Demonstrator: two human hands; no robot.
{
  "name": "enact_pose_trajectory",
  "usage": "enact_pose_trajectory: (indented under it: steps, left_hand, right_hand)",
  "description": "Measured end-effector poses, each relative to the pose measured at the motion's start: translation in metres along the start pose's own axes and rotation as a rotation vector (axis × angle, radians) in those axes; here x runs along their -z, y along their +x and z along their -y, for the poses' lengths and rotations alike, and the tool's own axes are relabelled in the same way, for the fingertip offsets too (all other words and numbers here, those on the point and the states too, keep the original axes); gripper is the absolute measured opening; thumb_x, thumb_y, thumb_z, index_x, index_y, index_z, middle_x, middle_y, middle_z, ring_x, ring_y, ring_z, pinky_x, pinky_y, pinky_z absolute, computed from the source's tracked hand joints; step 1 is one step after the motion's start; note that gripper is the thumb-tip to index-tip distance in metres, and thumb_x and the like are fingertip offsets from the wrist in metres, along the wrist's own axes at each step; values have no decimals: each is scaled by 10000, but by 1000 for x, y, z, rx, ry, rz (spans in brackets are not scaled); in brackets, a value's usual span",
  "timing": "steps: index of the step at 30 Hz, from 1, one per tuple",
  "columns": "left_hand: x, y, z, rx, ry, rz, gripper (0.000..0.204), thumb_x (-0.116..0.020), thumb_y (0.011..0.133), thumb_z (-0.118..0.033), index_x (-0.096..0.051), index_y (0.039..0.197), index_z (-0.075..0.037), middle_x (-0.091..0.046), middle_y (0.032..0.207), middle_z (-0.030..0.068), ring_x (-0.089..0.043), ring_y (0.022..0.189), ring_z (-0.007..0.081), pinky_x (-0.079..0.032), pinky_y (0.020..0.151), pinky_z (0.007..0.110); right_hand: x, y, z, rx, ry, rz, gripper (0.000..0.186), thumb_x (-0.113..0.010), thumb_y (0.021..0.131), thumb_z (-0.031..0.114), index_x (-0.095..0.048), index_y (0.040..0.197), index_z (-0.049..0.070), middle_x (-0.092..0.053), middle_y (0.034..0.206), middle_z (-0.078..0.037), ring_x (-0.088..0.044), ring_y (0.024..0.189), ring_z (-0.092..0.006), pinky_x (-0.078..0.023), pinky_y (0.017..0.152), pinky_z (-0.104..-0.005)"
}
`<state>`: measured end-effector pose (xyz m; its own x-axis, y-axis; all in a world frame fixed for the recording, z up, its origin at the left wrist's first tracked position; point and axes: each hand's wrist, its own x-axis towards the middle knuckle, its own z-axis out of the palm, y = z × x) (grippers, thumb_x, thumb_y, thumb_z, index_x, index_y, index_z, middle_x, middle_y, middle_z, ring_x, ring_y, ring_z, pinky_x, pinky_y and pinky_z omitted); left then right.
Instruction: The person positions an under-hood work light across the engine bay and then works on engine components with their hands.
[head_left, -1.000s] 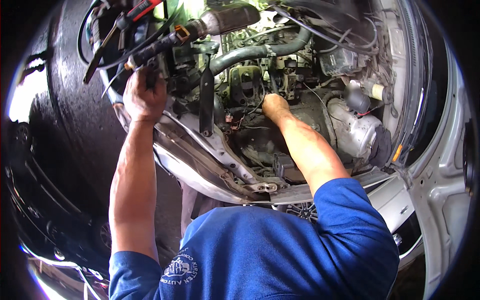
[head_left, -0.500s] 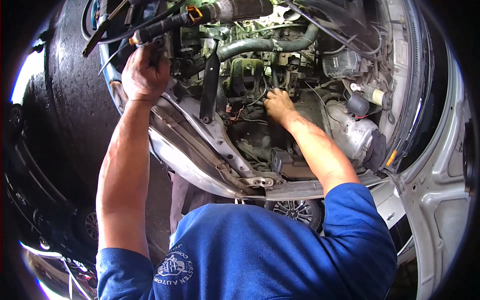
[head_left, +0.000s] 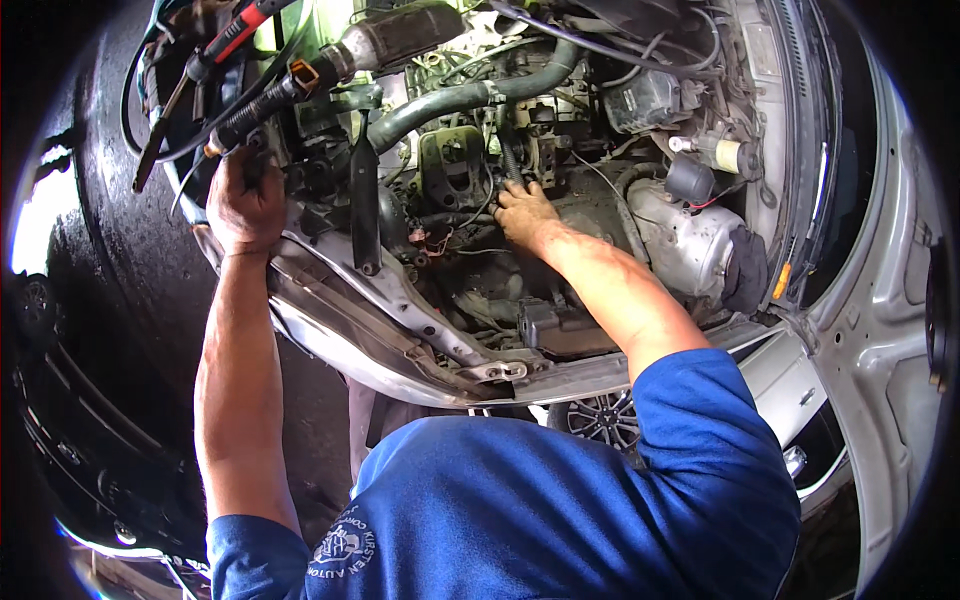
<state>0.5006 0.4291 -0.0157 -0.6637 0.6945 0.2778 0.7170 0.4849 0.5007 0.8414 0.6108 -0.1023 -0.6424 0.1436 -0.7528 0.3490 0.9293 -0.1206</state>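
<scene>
My left hand (head_left: 246, 205) is closed at the front edge of an open engine bay. Its curled fingers hide what they hold. Just above it runs a dark ribbed tube (head_left: 262, 112) with an orange clip (head_left: 304, 74), joined to a thick grey cylinder (head_left: 400, 35). Deeper in the bay, my right hand (head_left: 528, 215) has its bent fingers at the lower end of a black corrugated conduit (head_left: 510, 155). Beside that hand are a dark metal bracket (head_left: 452, 168) and loose wires with a reddish connector (head_left: 417, 237).
A thick black hose (head_left: 470, 100) crosses the bay. A flat black bar (head_left: 365, 205) stands between my arms. A red-handled tool (head_left: 240, 38) lies at upper left. To the right are a silvery rounded housing (head_left: 672, 235) and an open car door (head_left: 880, 400). A dark car (head_left: 90, 450) stands at left.
The whole view has shifted, so the engine bay sits further left and the red handle shows. Both hands stay at about the same places; the right fingers look slightly less curled.
</scene>
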Motion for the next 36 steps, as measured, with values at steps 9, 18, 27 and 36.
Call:
enact_pose_trajectory:
  steps: [9,18,27,36]
  left_hand:
    - [-16,-10,-138,-346,-252,297,180,-668,794,-121,-660,954,-38,-667,847,130,-659,784,313,-538,695,388]
    - [-172,-24,-184,296,269,1424,328,-588,772,-63,-696,1082,-55,-637,1187,174,-607,1135,287,-502,920,406]
    - [-246,-65,-123,-25,436,1683,273,-595,789,-126,-725,1025,-79,-659,1148,151,-636,1076,272,-515,889,367]
    - [-188,-37,-164,435,293,1451,387,-600,810,-96,-638,1193,-54,-579,1296,153,-558,1207,287,-478,968,398]
  right_hand:
    - [9,-9,-13,78,-15,-66,262,-526,864,176,-692,1061,132,-590,1176,-16,-446,1232,-199,-357,972,-421]
    - [-7,3,-27,68,75,-240,185,-570,829,206,-718,938,191,-622,1042,49,-498,1101,-162,-388,887,-410]
    - [-3,33,-17,80,-24,-304,118,-626,762,215,-727,820,197,-646,932,54,-527,1019,-161,-372,857,-384]
    - [-6,27,-30,145,-27,-391,157,-553,834,179,-708,849,162,-650,913,17,-541,1016,-180,-388,863,-387]
